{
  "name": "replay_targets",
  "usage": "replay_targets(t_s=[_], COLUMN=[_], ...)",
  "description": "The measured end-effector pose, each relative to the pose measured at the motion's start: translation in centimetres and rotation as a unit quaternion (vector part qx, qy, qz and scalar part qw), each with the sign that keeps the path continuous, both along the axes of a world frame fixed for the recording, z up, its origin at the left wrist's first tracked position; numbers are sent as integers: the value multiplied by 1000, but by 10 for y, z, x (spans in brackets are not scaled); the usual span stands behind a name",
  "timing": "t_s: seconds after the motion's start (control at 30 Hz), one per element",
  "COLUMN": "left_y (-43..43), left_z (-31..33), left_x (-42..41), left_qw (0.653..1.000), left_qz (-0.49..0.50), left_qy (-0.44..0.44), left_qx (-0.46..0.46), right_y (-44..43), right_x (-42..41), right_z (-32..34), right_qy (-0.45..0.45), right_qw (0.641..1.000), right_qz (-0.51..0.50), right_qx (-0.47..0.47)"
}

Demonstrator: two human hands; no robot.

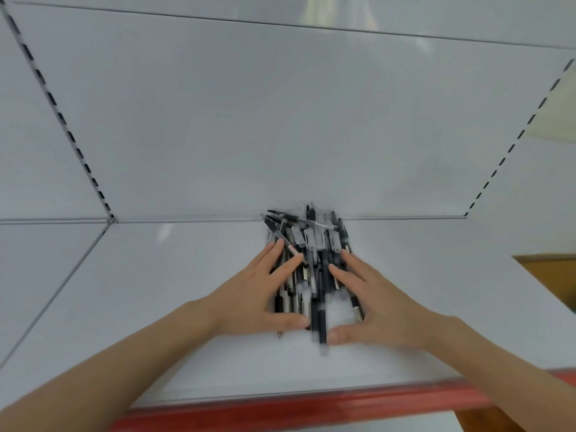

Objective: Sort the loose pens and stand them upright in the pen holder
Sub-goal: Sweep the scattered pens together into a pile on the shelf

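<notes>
A heap of several black and clear pens lies on the white shelf, its far end against the back panel. My left hand lies flat on the heap's left side, fingers straight and thumb stretched under the near pen ends. On the right side my right hand presses with straight fingers, its thumb pointing inward toward the left thumb. Both hands bracket the pile from the near side. One dark pen sticks out between the two thumbs. No pen holder is in view.
The shelf has a red front edge and a white back panel with slotted uprights at the left and right. A brown wooden surface shows beyond the shelf's right end.
</notes>
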State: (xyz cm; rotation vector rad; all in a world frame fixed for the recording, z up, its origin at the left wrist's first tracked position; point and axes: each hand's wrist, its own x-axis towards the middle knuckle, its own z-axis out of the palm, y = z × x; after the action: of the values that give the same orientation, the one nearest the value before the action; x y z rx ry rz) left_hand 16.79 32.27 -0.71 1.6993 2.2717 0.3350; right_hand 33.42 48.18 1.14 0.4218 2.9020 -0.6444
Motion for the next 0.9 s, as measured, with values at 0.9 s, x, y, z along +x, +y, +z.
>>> replay_targets(t_s=[0.9], left_y=[21], left_z=[2], left_x=[-10], left_qw=[996], left_qz=[54], left_qy=[-67], left_qx=[31], right_y=[4], right_x=[-23], right_z=[6], right_qy=[76], right_qw=[990], right_qz=[-105], right_qx=[-52])
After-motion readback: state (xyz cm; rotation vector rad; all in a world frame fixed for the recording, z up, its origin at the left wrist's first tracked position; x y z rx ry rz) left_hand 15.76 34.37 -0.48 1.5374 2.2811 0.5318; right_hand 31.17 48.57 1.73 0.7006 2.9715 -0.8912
